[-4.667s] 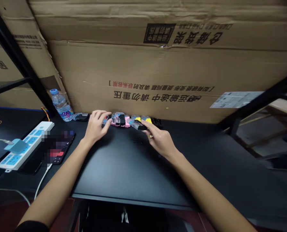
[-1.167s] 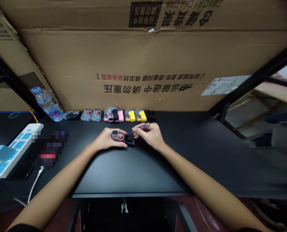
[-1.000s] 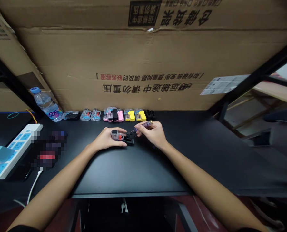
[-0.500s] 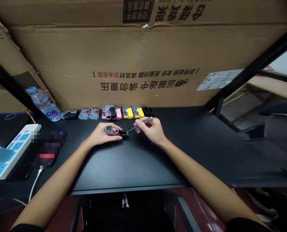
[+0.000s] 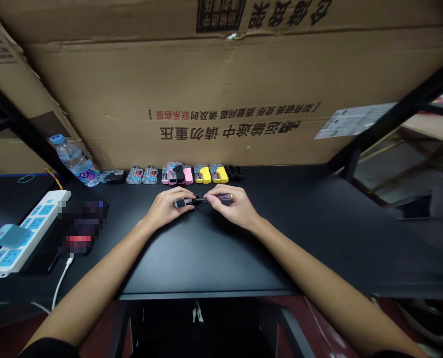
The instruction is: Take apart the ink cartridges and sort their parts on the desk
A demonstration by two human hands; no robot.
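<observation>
While both forearms reach straight out over the black desk (image 5: pixel 206 258), the two hands meet fingertip to fingertip near its far edge.

Palm down, with the knuckles arched and the fingers curled in, the left hand (image 5: pixel 167 209) pins a small clear device (image 5: pixel 180 202) against the desk top; only one end of it shows past the fingers. Bent slightly inward at the wrist, the right hand (image 5: pixel 234 210) pinches a slim purple tool (image 5: pixel 219 197) between thumb and forefinger, the tool lying nearly level and pointing left at the device, with its tip at a small black part (image 5: pixel 198 201) between the hands. Just beyond the hands, a row of clear, pink, yellow and black devices (image 5: pixel 184 174) lines the foot of a big cardboard box (image 5: pixel 221 99). Further left stand a water bottle (image 5: pixel 75 161) and a white power strip (image 5: pixel 27 231).
</observation>
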